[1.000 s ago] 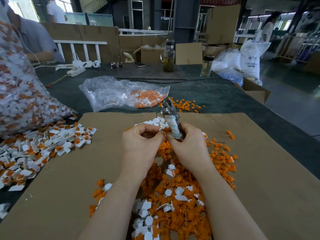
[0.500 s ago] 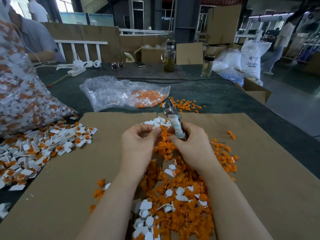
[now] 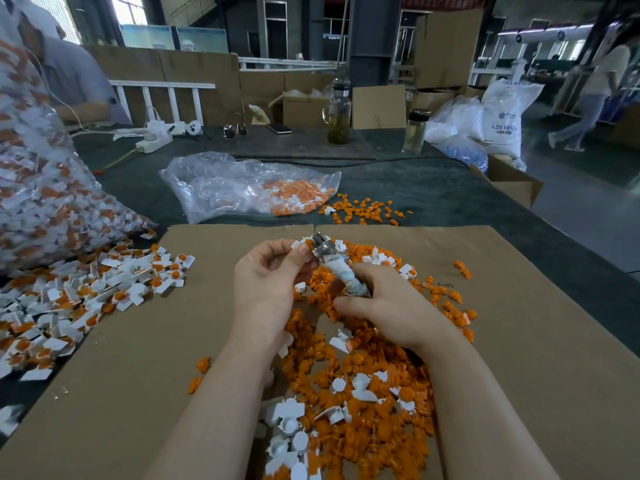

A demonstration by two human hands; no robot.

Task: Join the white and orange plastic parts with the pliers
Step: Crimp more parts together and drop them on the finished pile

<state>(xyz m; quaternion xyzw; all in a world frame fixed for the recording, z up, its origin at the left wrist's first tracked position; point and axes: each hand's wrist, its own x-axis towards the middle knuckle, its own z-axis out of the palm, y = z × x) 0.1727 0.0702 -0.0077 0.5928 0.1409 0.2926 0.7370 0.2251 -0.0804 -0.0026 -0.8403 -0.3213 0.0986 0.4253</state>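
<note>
Cardboard-covered tabletop (image 3: 519, 341), factory floor: your right hand (image 3: 391, 306) grips the pliers (image 3: 332, 263), while your left hand (image 3: 266, 282), just beside, pinches a white part (image 3: 297, 244) at their head.

Left hand (image 3: 266, 285): bare, no glove, no ring that I can see; it sits left of the frame's centre.
Right hand (image 3: 388, 306): bare as well, no glove; it sits just right of centre.
Nails: short and plain on the fingers that show.
Forearms: both uncovered, running from the lower edge of the frame up to the middle.
Sleeves: none reach into view.
Wrists: no watch, band or strap on either.
</note>
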